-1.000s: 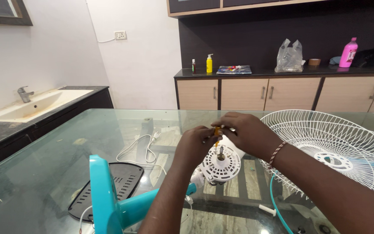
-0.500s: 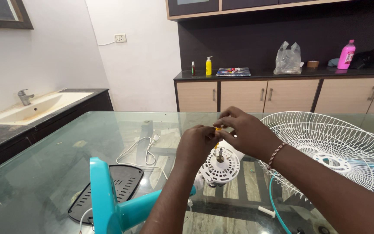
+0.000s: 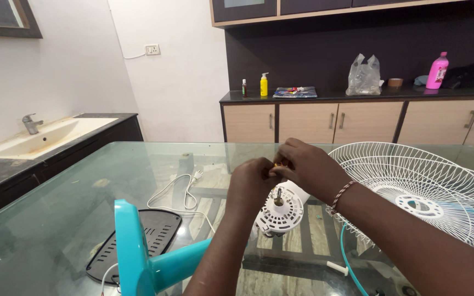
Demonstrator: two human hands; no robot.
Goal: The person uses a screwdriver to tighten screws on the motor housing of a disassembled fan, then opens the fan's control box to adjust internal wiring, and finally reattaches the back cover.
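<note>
Centre of the frame: left hand (image 3: 252, 183) and right hand (image 3: 309, 169), fingertips pressed together just above the metal shaft of a white fan motor housing (image 3: 280, 211), pinching a small yellowish part (image 3: 277, 163) between them (too small and too covered to identify). Both hands are closed on that part; the motor housing sits directly beneath them, joined to a turquoise fan stand (image 3: 154, 257) that fills the lower left of the frame. Right side of the frame: white wire fan guard (image 3: 429, 192), lying flat on the glass table (image 3: 100, 186), detached from the motor. Lower left: black slotted panel (image 3: 138, 241), lying flat. Centre left: white power cord (image 3: 179, 189), loose on the glass. Upper left: sink with tap (image 3: 34, 134). Upper right: counter (image 3: 357, 96) with a yellow bottle (image 3: 263, 85), a clear plastic bag (image 3: 364, 77) and a pink bottle (image 3: 437, 71). Condition, as a judgement: fan in pieces, guard off, no blade on the shaft; work at the shaft in hand, the rest unassembled.
</note>
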